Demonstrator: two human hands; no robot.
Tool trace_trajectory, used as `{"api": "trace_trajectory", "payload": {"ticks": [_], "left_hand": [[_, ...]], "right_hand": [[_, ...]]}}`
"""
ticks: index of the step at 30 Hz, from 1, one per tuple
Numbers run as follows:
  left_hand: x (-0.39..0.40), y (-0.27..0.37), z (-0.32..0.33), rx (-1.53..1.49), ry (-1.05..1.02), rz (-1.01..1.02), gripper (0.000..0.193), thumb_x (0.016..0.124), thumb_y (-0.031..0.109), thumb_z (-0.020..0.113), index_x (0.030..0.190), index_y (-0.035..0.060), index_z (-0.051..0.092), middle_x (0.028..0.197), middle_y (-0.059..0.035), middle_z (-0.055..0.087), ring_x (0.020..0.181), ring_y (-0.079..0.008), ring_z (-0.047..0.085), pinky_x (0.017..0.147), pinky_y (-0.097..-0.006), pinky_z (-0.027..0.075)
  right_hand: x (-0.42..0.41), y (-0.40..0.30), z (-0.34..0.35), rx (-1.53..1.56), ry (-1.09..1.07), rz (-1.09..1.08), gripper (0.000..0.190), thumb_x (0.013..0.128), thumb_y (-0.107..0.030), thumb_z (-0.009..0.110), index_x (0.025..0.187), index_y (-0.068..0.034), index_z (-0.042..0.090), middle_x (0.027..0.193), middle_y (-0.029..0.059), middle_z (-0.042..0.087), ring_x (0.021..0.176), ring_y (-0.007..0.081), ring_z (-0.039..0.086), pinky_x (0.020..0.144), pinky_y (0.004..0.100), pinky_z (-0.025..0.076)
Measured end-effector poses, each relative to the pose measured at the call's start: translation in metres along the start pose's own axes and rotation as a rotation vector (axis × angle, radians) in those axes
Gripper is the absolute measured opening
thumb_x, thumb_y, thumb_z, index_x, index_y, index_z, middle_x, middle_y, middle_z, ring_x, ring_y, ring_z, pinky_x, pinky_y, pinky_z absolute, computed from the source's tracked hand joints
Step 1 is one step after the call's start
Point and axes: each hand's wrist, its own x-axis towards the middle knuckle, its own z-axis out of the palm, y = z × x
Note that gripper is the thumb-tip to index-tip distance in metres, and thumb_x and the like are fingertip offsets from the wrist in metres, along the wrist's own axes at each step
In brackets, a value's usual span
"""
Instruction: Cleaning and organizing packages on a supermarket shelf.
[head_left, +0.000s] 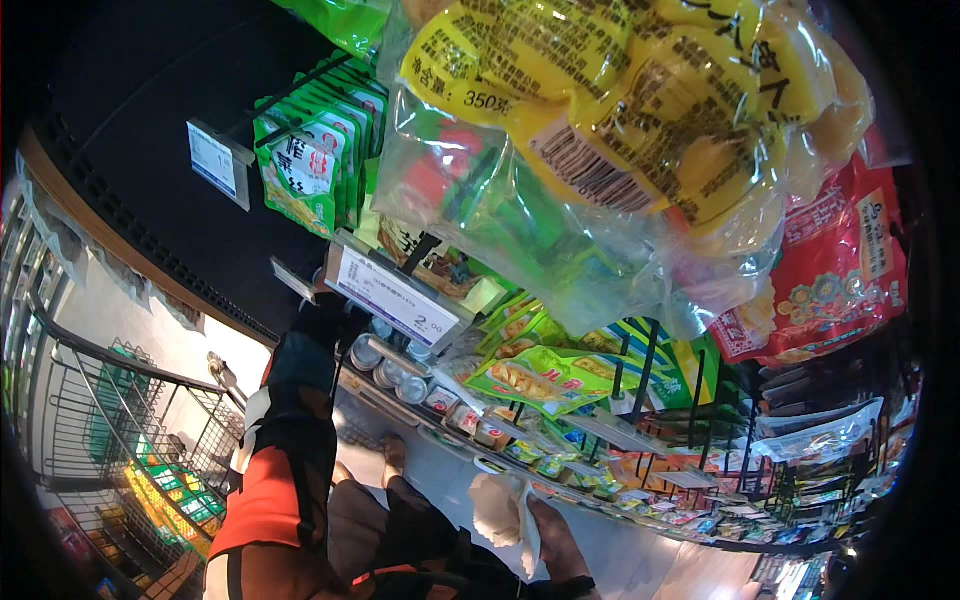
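Note:
At the lower centre, my right hand (556, 536) grips a crumpled pale cloth or paper (501, 510). My left arm, in an orange, black and white sleeve (270, 487), reaches up to the hanging display. Only a sliver of my left hand (320, 280) shows beside a price tag holder (397, 289); its fingers are hidden. Near it hang green packets of pickled vegetable (304, 172) on a hook. Very close to the camera, a clear and yellow plastic food bag (600, 112) covers much of the upper view.
A wire shopping cart (150, 405) stands at left, holding yellow and green packages (176, 495). A red food bag (832, 262) hangs at right. Green snack packets (547, 375) hang on projecting metal hooks (645, 371). Jars with metal lids (390, 371) sit lower down.

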Motion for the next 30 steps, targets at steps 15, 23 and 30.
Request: {"api": "trace_trajectory", "payload": {"ticks": [15, 23, 30], "left_hand": [[-0.015, 0.05, -0.044, 0.449, 0.02, 0.462, 0.042, 0.09, 0.009, 0.053, 0.132, 0.0078, 0.055, 0.129, -0.0128, 0.06, 0.123, -0.0338, 0.053, 0.101, -0.0459, 0.042], [-0.065, 0.142, -0.122, -0.688, 0.037, -0.243, 0.051, 0.094, 0.041, 0.064, 0.126, 0.0006, 0.06, 0.114, -0.0057, 0.064, 0.1, -0.0171, 0.056, 0.089, -0.0339, 0.045], [-0.116, 0.141, -0.169, -1.013, -0.101, -0.352, 0.031, 0.102, 0.027, 0.054, 0.123, 0.0042, 0.06, 0.117, -0.002, 0.066, 0.104, -0.0128, 0.061, 0.095, -0.0286, 0.045]], "right_hand": [[-0.012, 0.003, 0.018, 0.045, 0.003, -0.04, 0.049, 0.101, -0.034, 0.054, 0.131, 0.005, 0.053, 0.116, 0.0125, 0.064, 0.099, 0.0197, 0.063, 0.087, 0.0341, 0.051], [-0.017, 0.002, 0.039, 0.058, -0.075, -0.074, 0.042, 0.1, -0.029, 0.059, 0.126, 0.003, 0.058, 0.115, 0.0108, 0.065, 0.102, 0.0191, 0.064, 0.087, 0.0331, 0.052], [-0.009, 0.008, 0.065, 0.021, -0.192, -0.061, 0.043, 0.099, -0.026, 0.059, 0.13, 0.004, 0.053, 0.121, 0.0143, 0.064, 0.103, 0.0225, 0.065, 0.089, 0.0367, 0.054]]}}
